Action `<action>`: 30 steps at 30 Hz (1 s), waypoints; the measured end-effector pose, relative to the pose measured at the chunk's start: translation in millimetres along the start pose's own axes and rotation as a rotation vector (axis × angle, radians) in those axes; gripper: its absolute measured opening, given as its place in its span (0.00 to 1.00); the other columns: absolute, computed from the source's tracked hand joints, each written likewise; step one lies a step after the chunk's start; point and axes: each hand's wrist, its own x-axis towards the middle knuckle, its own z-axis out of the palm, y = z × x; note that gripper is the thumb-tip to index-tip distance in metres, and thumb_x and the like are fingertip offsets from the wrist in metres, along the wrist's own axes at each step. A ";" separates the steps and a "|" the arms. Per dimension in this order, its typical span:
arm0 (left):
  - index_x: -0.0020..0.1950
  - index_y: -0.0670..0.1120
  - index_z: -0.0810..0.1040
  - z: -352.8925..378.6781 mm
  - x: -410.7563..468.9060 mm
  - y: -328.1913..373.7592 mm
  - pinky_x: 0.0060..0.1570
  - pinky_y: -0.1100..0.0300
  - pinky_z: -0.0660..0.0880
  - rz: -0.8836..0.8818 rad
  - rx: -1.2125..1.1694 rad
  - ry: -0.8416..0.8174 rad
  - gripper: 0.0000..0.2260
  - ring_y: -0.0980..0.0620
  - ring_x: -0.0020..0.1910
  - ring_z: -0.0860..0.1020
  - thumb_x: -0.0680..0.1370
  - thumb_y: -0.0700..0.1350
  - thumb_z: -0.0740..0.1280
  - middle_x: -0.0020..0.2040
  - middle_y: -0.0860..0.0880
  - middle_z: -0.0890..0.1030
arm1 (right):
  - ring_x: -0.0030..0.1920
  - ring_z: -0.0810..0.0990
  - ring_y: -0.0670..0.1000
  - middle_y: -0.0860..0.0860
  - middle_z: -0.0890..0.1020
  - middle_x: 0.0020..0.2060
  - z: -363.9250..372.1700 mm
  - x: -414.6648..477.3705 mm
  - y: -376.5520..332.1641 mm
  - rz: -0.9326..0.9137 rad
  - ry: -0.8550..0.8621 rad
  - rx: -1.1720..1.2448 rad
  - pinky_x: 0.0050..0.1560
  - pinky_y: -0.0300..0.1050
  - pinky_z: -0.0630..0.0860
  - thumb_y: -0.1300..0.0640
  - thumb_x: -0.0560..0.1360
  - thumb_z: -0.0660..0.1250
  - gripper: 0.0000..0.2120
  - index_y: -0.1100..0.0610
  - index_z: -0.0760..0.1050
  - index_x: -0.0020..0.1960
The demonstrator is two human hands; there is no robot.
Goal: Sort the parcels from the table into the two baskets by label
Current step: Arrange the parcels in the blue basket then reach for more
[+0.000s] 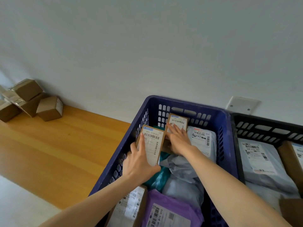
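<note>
Both hands are inside the blue basket (227, 145). My left hand (139, 163) holds a flat brown parcel (153, 145) with a white label, thumb along its left edge, near the basket's left wall. My right hand (178, 140) lies with straight fingers on a second brown labelled parcel (177, 122) at the basket's far end. Grey mailers (202, 140), a teal bag (158, 177), a purple mailer (168, 210) and another labelled box (129, 208) fill the basket. The black basket (262, 128) to the right holds a grey mailer (260, 158) and brown boxes.
Several brown cardboard boxes (49, 108) are heaped at the far left of the wooden table (57, 153), against the white wall. A white wall plate (242, 104) sits behind the baskets. Bare wood lies between the heap and the blue basket.
</note>
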 end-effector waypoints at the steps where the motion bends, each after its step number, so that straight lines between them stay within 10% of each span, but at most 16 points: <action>1: 0.76 0.54 0.31 0.4 2.5 1.6 0.47 0.52 0.77 0.001 -0.001 0.001 0.56 0.45 0.53 0.73 0.64 0.62 0.70 0.67 0.45 0.60 | 0.78 0.40 0.56 0.51 0.42 0.79 0.2 -0.1 1.7 0.000 0.005 -0.003 0.77 0.61 0.43 0.67 0.75 0.64 0.38 0.48 0.52 0.78; 23: 0.78 0.52 0.47 21.9 56.5 -0.6 0.61 0.45 0.72 -0.002 -0.016 -0.068 0.47 0.44 0.68 0.62 0.68 0.62 0.70 0.73 0.46 0.55 | 0.78 0.44 0.52 0.49 0.45 0.79 14.6 -9.1 17.0 -0.012 0.098 0.059 0.76 0.57 0.42 0.67 0.76 0.65 0.41 0.50 0.45 0.79; 30: 0.79 0.51 0.39 24.9 48.9 -11.6 0.74 0.44 0.55 0.121 0.115 -0.205 0.47 0.43 0.78 0.41 0.73 0.65 0.66 0.78 0.45 0.35 | 0.78 0.44 0.53 0.51 0.46 0.79 9.6 -15.5 14.2 -0.034 0.078 0.038 0.77 0.55 0.43 0.71 0.74 0.65 0.43 0.50 0.46 0.79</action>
